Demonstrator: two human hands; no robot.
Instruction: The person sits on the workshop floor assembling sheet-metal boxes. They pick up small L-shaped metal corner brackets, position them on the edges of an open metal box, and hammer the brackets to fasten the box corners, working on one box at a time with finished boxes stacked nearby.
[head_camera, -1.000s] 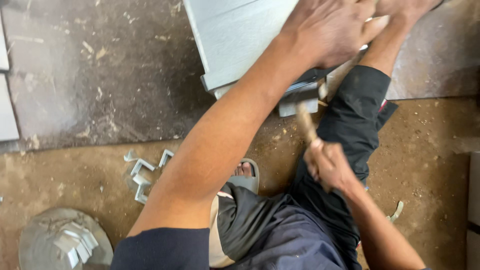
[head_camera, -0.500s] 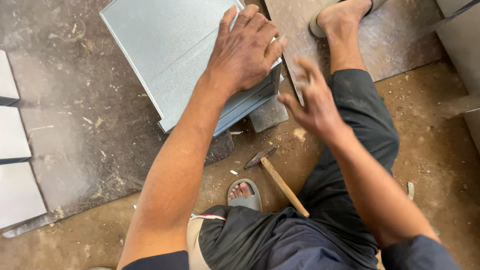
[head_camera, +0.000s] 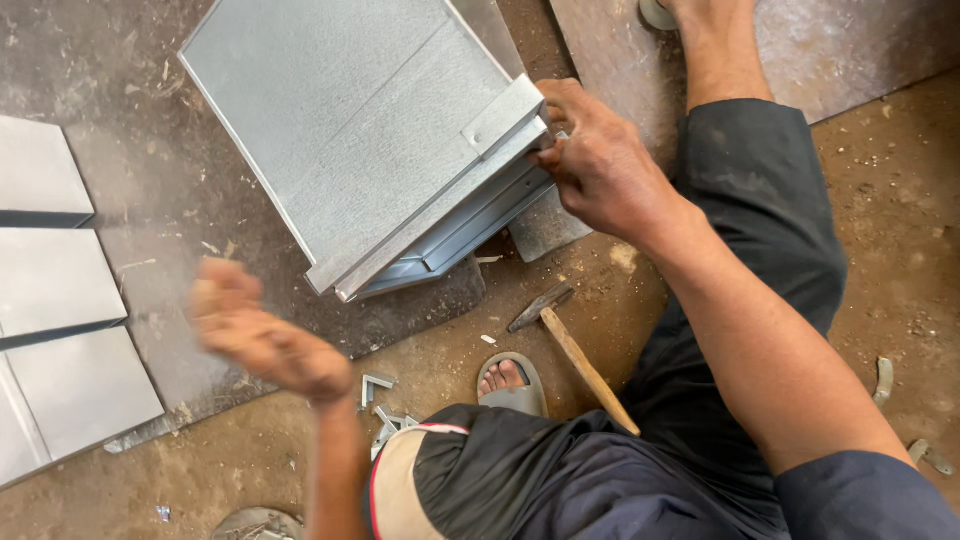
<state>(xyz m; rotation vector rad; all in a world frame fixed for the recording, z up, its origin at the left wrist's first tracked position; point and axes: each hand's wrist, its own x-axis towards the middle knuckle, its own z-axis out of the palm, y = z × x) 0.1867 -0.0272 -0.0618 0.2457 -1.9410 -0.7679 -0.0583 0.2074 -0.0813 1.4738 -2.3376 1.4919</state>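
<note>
On the dirt floor (head_camera: 900, 260), a folded sheet-metal duct section (head_camera: 360, 150) lies tilted across a dark stone slab (head_camera: 120, 60), its open end facing the person. Right hand (head_camera: 600, 170) closed on the near right corner of the duct, fingers pinching a small flat metal corner piece (head_camera: 505, 115) that sits at that edge. Left hand (head_camera: 265, 335) is off the metal, in mid-air over the slab's near edge, motion-blurred; cannot tell whether it is open or closed, and nothing visible in it. Hammer (head_camera: 570, 350) with wooden handle lies on the floor just below the duct, head toward the slab, handle running under the right forearm; neither hand touches it. Small bent metal clips (head_camera: 385, 405) lie by the left wrist, near a sandalled foot (head_camera: 510, 385). Three more grey sheet-metal panels (head_camera: 50, 290) rest side by side at the left edge, well apart from the duct.
</note>
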